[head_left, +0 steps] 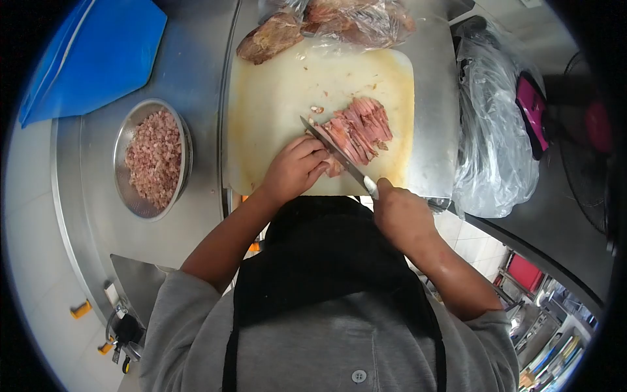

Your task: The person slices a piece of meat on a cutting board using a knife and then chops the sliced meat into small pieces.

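On a pale, yellow-stained cutting board [274, 98] lies a fanned row of sliced pink meat [362, 127]. My right hand [401, 215] is closed around the white handle of a kitchen knife [339, 155], whose blade slants up and left across the near end of the meat. Close to the blade, my left hand [296, 168] rests with bent fingers on the meat's left end, pressing it to the board. The fingertips are partly hidden behind the knuckles and blade. A few small scraps [317, 110] lie by the knife tip.
Left of the board stands a metal colander [184, 171] of diced pink meat [155, 157]. Larger browned meat pieces [271, 38], some in clear plastic, sit at the board's far edge. A blue plastic sheet [111, 52] is far left; clear plastic bags [490, 150] lie right.
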The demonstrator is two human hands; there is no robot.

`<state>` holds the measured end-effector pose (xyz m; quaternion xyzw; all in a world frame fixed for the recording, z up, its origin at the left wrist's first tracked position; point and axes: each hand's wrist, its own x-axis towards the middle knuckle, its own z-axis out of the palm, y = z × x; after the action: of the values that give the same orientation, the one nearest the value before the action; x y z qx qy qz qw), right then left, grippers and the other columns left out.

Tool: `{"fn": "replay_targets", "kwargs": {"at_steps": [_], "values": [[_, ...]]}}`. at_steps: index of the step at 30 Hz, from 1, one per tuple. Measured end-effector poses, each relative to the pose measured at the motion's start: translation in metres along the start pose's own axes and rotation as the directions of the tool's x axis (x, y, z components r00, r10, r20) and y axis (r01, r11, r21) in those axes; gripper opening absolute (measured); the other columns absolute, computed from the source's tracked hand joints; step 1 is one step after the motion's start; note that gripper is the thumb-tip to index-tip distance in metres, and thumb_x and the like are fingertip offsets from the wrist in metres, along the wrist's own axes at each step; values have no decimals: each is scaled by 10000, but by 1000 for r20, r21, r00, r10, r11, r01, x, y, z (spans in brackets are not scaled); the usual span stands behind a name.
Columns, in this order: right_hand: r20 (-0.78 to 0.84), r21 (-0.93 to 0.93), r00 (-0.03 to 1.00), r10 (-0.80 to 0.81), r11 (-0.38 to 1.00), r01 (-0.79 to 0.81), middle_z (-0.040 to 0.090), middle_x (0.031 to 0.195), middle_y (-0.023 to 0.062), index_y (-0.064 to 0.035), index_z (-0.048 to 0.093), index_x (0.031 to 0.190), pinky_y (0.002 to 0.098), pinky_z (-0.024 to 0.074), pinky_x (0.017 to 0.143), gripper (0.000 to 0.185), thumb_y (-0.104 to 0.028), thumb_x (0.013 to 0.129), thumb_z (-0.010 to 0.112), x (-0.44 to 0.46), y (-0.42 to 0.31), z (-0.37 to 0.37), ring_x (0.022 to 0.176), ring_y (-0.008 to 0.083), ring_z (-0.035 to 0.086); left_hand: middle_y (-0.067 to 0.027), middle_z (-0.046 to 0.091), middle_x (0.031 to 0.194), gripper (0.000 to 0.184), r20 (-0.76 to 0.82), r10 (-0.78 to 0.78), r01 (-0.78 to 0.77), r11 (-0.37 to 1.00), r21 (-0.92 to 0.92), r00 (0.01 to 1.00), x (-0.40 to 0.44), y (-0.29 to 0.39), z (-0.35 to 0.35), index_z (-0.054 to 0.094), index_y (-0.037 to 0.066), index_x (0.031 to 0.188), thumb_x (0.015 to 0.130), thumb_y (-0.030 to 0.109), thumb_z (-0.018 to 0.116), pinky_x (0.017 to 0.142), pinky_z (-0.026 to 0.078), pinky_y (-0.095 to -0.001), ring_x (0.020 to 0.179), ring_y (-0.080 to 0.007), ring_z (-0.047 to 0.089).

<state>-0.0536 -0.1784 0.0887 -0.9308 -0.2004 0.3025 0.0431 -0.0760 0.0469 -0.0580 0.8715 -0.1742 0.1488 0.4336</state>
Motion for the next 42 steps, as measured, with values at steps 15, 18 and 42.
{"fn": "replay_targets", "kwargs": {"at_steps": [15,18,42], "values": [[2,-37,1000,-17,999,17,695,774,220,7,563,984,506,568,675,127,-100,929,522,-4,3,-6,734,402,709,-129,643,1093,200,25,43,-44,998,55,999,-6,1,-2,682,16,984,788,15,717,939,518,-432,1070,-346,612],[4,-44,1000,-24,999,24,695,770,215,3,566,982,505,566,655,124,-102,931,523,-6,4,-1,716,394,708,-123,643,1088,204,19,50,-51,997,62,999,-5,2,-1,683,18,984,783,10,720,936,521,-424,1062,-341,617],[36,-15,999,-28,999,29,696,806,226,2,565,1002,516,564,698,133,-94,950,489,1,1,-2,769,411,709,-120,664,1016,159,-45,26,-23,997,71,999,-8,-5,3,706,15,961,807,21,747,911,526,-430,1016,-347,632]]}}
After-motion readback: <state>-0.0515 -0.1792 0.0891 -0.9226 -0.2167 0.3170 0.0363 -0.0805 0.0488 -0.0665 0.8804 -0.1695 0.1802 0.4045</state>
